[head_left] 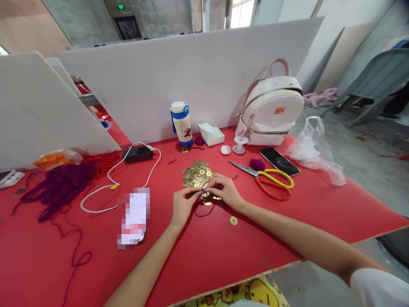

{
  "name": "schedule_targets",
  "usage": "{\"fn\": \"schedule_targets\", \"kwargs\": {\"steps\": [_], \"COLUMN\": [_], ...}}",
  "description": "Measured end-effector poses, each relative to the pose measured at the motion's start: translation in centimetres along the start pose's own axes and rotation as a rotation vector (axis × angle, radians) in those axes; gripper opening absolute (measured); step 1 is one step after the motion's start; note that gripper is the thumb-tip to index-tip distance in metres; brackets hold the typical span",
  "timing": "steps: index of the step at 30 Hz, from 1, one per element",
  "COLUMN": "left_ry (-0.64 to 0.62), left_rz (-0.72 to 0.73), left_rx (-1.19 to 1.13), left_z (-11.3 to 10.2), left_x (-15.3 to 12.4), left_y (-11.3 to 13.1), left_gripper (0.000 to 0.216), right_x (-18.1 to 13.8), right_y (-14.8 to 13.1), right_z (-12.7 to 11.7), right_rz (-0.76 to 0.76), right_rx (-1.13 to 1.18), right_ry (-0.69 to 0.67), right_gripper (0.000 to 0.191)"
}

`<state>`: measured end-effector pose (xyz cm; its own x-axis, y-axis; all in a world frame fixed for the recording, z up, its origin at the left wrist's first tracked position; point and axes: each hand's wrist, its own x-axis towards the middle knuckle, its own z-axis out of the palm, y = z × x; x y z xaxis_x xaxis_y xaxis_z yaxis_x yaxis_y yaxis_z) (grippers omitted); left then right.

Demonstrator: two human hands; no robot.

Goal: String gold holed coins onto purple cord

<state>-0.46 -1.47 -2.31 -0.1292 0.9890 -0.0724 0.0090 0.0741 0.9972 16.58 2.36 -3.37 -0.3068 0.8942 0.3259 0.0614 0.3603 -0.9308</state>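
Note:
My left hand [184, 205] and my right hand [226, 190] meet over the middle of the red table, fingertips pinched close together. Between them runs a thin dark purple cord [204, 214], which loops down below the fingers; another end shows beyond my right hand. Just behind the fingers lies a heap of brass-coloured coins [195, 172] with holes in their centres. Several coins sit directly under my hands. One loose coin [234, 221] rests apart, nearer the front edge. Whether a coin is between the fingertips is hidden.
Scissors [271, 181] with yellow and orange handles lie right of my hands, beside a black phone [279, 161]. Further back stand a bottle [182, 125], a tissue pack [211, 134], a white spool [239, 145] and a backpack [271, 111]. Purple yarn [65, 185] and a white cable [96, 210] spread leftward.

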Motion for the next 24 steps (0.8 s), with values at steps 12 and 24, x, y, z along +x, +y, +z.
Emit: {"fn": "schedule_targets", "kwargs": {"steps": [12, 24], "left_ry": [-0.167, -0.061], "left_rz": [0.023, 0.008], "left_rx": [0.086, -0.035], "left_z": [-0.1, -0.3], "left_x": [-0.1, 0.2], "left_y": [-0.3, -0.3], "left_gripper": [0.019, 0.018], "right_x": [-0.1, 0.6], "right_y": [0.0, 0.4], "right_z": [-0.1, -1.4], "right_rz": [-0.091, -0.163], "right_rx": [0.027, -0.118], "right_ry": [-0.086, -0.110], "right_gripper": [0.024, 0.013]}}
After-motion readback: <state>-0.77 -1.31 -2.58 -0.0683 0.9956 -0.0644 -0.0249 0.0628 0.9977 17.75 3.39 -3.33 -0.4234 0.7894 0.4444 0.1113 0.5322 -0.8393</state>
